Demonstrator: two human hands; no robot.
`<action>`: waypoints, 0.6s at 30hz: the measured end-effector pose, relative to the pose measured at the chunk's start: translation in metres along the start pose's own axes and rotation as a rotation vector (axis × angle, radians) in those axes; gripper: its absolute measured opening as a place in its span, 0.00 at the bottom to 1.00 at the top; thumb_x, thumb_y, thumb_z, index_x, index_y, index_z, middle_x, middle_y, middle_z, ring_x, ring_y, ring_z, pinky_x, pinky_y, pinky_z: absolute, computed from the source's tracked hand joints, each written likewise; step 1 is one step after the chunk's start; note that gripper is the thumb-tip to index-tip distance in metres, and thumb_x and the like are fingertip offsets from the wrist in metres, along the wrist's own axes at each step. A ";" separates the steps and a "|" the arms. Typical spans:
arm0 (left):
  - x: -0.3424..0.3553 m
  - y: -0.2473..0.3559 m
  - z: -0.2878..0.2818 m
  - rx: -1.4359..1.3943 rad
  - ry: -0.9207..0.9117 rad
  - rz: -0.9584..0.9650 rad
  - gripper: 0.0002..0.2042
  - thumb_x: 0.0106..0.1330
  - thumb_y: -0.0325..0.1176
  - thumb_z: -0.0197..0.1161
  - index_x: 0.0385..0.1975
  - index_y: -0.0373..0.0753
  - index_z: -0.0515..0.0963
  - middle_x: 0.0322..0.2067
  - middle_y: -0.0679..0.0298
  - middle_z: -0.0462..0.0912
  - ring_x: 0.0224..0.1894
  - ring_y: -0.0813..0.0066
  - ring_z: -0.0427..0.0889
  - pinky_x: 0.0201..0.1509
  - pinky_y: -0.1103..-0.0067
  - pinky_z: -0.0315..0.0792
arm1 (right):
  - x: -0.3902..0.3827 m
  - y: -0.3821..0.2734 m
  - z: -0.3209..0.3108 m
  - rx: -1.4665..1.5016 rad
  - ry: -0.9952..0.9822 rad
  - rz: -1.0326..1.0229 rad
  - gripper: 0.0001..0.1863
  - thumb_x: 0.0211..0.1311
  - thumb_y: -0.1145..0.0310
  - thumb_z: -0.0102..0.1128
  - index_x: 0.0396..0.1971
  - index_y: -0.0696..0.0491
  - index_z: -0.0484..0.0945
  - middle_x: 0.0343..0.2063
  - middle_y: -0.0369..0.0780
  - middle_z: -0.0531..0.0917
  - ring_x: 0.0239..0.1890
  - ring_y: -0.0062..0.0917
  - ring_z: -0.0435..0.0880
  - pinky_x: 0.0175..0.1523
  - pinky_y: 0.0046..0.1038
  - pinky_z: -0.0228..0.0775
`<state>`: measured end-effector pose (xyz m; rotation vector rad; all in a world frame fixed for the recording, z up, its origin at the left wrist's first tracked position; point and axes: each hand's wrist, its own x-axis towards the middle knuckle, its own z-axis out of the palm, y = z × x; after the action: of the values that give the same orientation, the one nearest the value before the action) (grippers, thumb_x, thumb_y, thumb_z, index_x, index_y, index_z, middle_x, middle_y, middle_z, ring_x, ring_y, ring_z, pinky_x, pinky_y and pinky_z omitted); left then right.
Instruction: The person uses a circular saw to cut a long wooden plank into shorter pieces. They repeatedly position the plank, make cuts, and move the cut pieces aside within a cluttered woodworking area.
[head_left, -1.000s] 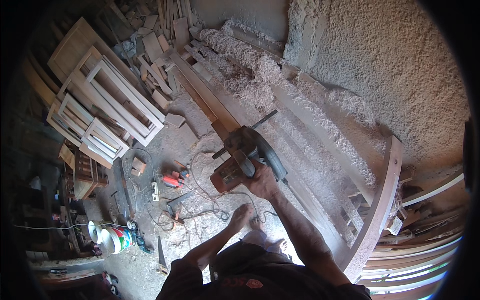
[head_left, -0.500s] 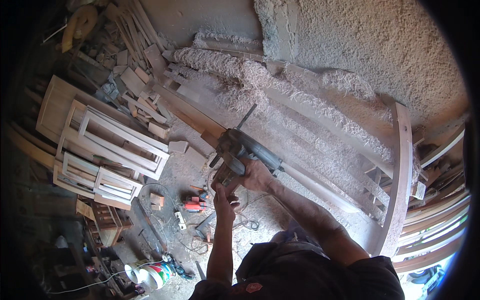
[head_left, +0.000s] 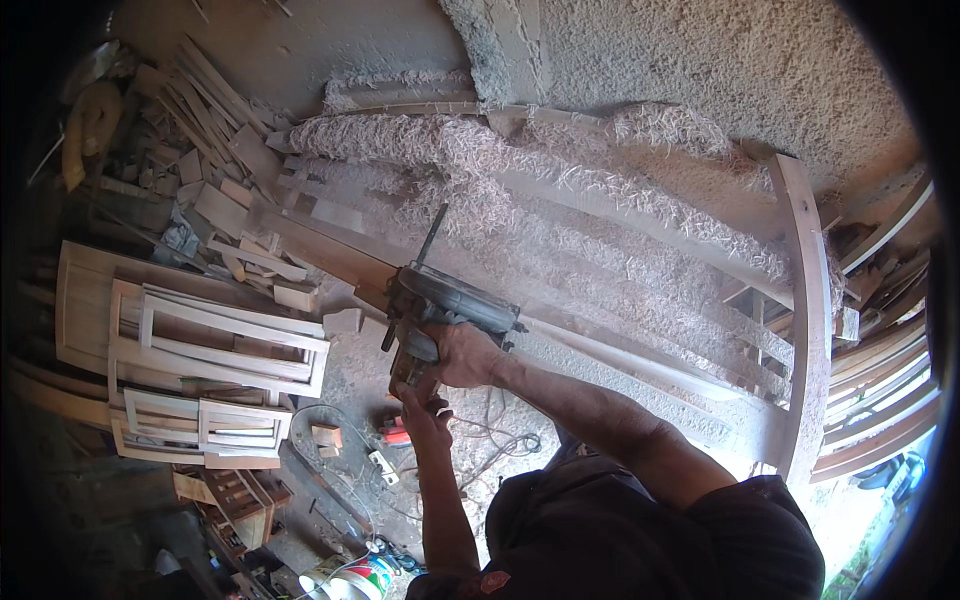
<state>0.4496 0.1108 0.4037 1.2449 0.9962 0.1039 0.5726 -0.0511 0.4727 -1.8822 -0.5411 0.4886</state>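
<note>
My right hand [head_left: 466, 356] is closed around the handle of a dark grey electric hand planer [head_left: 462, 300], its arm reaching in from the lower right. My left hand [head_left: 426, 412] grips a brownish block-like part [head_left: 405, 372] at the planer's near side, fingers curled and thumb along it. A thin metal bar stands out from the planer's far side. The tool sits over a long pale timber [head_left: 335, 254] that runs from upper left to lower right. Its underside is hidden.
Curly wood shavings [head_left: 410, 142] heap along the slatted bench by the rough wall. An upright post [head_left: 803, 320] stands at the right. Wooden frames [head_left: 225, 340] lie at left below scrap offcuts [head_left: 222, 208]. A cord [head_left: 500, 445], red tool [head_left: 396, 432] and bucket [head_left: 365, 575] are on the floor.
Both hands and the planer have moved left in the picture, still gripped the same way. The view has shifted too, with the frames and floor objects sitting lower.
</note>
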 end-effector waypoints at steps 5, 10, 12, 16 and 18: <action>0.024 0.023 -0.005 0.013 -0.004 -0.005 0.36 0.70 0.72 0.54 0.53 0.41 0.79 0.32 0.67 0.80 0.28 0.77 0.79 0.27 0.76 0.73 | 0.031 -0.005 0.011 0.028 0.058 -0.058 0.42 0.50 0.59 0.76 0.67 0.53 0.73 0.46 0.55 0.87 0.52 0.51 0.86 0.58 0.43 0.79; 0.054 0.037 -0.014 -0.008 -0.002 0.006 0.35 0.71 0.71 0.54 0.55 0.41 0.78 0.32 0.67 0.80 0.28 0.78 0.79 0.26 0.78 0.72 | 0.068 0.000 0.026 0.036 0.009 -0.018 0.42 0.52 0.59 0.76 0.69 0.50 0.71 0.51 0.53 0.85 0.56 0.49 0.84 0.61 0.43 0.77; 0.067 0.044 -0.018 -0.009 -0.015 -0.011 0.35 0.71 0.70 0.54 0.56 0.42 0.77 0.32 0.67 0.81 0.27 0.79 0.79 0.24 0.79 0.72 | 0.084 -0.002 0.030 0.042 0.041 -0.088 0.40 0.55 0.60 0.74 0.69 0.48 0.71 0.53 0.52 0.85 0.57 0.48 0.83 0.62 0.43 0.76; 0.093 0.056 -0.023 -0.038 -0.017 0.007 0.33 0.73 0.68 0.54 0.59 0.42 0.75 0.34 0.67 0.82 0.27 0.80 0.78 0.23 0.80 0.72 | 0.109 -0.008 0.036 0.061 0.086 -0.131 0.38 0.57 0.60 0.67 0.71 0.44 0.68 0.53 0.53 0.84 0.54 0.51 0.84 0.61 0.46 0.78; 0.110 0.064 -0.027 -0.054 -0.047 -0.004 0.33 0.73 0.68 0.54 0.59 0.42 0.75 0.33 0.68 0.82 0.27 0.80 0.78 0.24 0.79 0.73 | 0.125 -0.008 0.041 0.069 0.068 -0.148 0.38 0.57 0.61 0.66 0.71 0.44 0.68 0.52 0.54 0.85 0.54 0.51 0.84 0.60 0.46 0.78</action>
<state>0.5250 0.2166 0.3937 1.1909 0.9492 0.0972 0.6499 0.0540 0.4555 -1.7716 -0.6062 0.3407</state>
